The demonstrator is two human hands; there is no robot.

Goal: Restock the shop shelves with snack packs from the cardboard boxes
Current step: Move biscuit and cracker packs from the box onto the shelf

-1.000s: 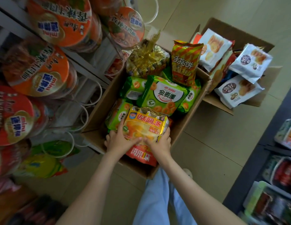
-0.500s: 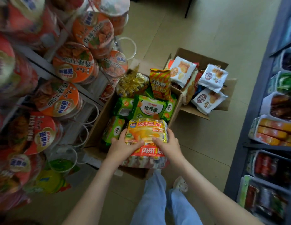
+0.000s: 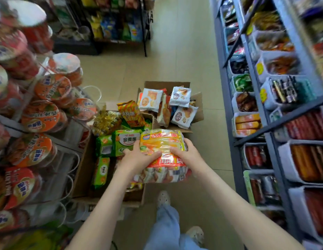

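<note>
Now we grip the stacked snack packs, left hand at nine o'clock, right hand at three, cardboard box at eight.

The beige tiled floor carries two open cardboard boxes close together: the nearer box full of snack packs, the farther box just behind it

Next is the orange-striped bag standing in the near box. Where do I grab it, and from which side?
Pinch the upper half of the orange-striped bag, coming from above. It stands upright with its top clear, while its lower end is hidden among the green packs.
</note>
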